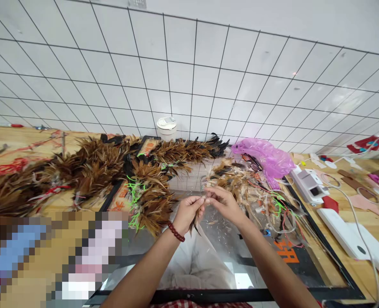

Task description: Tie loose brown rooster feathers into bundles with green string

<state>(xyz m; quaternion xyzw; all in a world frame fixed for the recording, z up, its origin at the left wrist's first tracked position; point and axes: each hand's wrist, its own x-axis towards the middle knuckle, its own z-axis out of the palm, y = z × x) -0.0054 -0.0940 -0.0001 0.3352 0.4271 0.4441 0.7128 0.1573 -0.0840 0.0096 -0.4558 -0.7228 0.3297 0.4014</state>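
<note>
In front of my lap, my left hand (186, 214), with a dark red bead bracelet (176, 232) on its wrist, is closed on a few brown and black feathers (195, 226). Their dark tips hang below its fingers. Thumb and fingers of my right hand (224, 204) are pinched together and meet the left fingertips; what they grip is too small to make out. Left of my hands lies a bundle of brown feathers (152, 192) with bright green ties (134, 203). A loose heap of pale and brown feathers (237, 182) lies just beyond my right hand.
A glass-topped panel (215, 252) with a black frame bears feather scraps. Long rows of brown feathers (93, 167) stretch left. A purple plastic bag (263, 156) and glasses (252, 162) lie at the back. White power strips (343, 231) and cables are right; a white cup (166, 127) stands behind.
</note>
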